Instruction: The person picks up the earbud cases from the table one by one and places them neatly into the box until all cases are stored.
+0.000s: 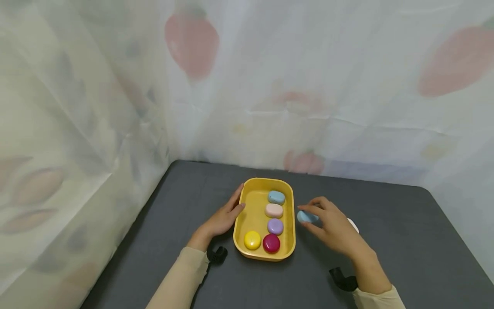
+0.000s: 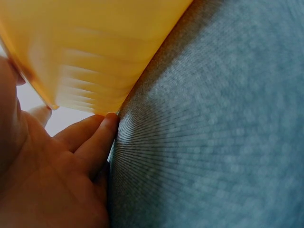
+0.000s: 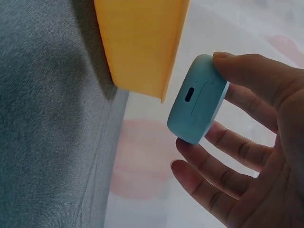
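Note:
A yellow tray (image 1: 251, 193) lies on the grey table. My left hand (image 1: 221, 220) holds its left side, thumb over the rim and fingers along the outer wall (image 2: 118, 52). Just off the tray's right side, my right hand (image 1: 335, 223) pinches a light blue earbud case (image 3: 197, 102) between thumb and fingertips, above the table. A charging port shows on the case. Inside the tray, a blue case (image 1: 276, 197), a pale pink one (image 1: 274, 210), a lilac one (image 1: 275, 226) and a dark red one (image 1: 271, 243) line the right side; a round yellow one (image 1: 252, 240) sits at lower left.
A white object (image 1: 353, 225), mostly hidden behind my right hand, lies on the table (image 1: 401, 231). Curtains (image 1: 308, 86) with a fruit print hang along the table's back and left edges. Black wrist straps (image 1: 343, 281) show at both cuffs.

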### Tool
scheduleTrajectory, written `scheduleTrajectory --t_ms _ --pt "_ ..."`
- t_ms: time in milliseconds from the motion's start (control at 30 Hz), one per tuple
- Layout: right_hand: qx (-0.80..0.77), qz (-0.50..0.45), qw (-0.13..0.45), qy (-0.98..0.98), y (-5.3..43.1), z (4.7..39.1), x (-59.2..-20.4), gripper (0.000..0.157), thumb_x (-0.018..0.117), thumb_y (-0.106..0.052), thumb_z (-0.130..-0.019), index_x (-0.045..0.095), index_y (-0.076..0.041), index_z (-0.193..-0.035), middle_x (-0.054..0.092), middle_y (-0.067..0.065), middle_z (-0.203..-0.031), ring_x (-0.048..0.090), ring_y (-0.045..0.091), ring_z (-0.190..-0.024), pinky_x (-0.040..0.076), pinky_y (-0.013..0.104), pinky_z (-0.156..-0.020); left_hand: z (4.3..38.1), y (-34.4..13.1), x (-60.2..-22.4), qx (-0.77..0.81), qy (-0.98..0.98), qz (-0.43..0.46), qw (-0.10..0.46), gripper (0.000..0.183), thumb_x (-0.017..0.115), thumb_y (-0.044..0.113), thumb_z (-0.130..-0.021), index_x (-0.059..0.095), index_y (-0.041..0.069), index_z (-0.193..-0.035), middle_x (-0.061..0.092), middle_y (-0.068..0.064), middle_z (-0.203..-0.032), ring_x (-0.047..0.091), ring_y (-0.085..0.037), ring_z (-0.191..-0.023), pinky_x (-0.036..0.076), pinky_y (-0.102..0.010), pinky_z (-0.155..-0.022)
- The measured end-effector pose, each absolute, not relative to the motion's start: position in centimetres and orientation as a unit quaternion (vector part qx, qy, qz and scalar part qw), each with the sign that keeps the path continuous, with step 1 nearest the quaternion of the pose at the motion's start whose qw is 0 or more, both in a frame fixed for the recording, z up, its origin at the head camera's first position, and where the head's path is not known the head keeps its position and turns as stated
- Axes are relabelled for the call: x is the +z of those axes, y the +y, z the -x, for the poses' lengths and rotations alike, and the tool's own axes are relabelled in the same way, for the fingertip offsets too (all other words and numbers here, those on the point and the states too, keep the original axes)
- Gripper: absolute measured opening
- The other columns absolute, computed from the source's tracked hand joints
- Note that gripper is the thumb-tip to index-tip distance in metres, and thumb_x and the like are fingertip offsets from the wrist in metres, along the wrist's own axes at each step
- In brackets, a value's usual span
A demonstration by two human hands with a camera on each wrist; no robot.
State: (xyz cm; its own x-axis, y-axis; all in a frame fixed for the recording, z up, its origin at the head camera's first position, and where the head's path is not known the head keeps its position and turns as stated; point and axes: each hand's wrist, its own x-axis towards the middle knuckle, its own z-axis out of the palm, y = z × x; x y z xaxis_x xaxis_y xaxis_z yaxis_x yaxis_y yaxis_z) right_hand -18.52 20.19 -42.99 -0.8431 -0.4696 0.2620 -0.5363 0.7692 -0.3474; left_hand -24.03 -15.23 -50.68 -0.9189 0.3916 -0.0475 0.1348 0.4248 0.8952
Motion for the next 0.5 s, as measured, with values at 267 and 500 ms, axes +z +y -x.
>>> scheduleTrajectory --t_ms 267,500 --pt "0.201 -0.279 0.089 -0.935 19.6 19.0 -42.6 0.041 0.078 -0.029 -0.095 0.071 -0.022 -0.135 0.06 0.005 -0.124 0.058 0.021 -0.106 0.053 0.04 -0.082 24.4 -15.3 -51.0 0.509 0.837 -0.158 0.123 0.065 0.041 0.045 -0.112 0.002 0.048 -0.164 0.01 0.008 -0.174 0.013 -0.024 -0.162 0.017 -0.057 -0.128" --pt "0.204 -0.29 0.098 -0.93 18.7 19.5 -42.6 0.042 0.08 -0.029 -0.093 0.072 -0.023 -0.133 0.06 0.004 -0.123 0.059 0.02 -0.107 0.055 0.041 -0.086 24.6 -15.3 -51.0 0.509 0.838 -0.155 0.118 0.063 0.041 0.047 -0.112 0.001 0.058 -0.159 0.01 0.009 -0.174 0.014 -0.024 -0.162 0.019 -0.056 -0.128"
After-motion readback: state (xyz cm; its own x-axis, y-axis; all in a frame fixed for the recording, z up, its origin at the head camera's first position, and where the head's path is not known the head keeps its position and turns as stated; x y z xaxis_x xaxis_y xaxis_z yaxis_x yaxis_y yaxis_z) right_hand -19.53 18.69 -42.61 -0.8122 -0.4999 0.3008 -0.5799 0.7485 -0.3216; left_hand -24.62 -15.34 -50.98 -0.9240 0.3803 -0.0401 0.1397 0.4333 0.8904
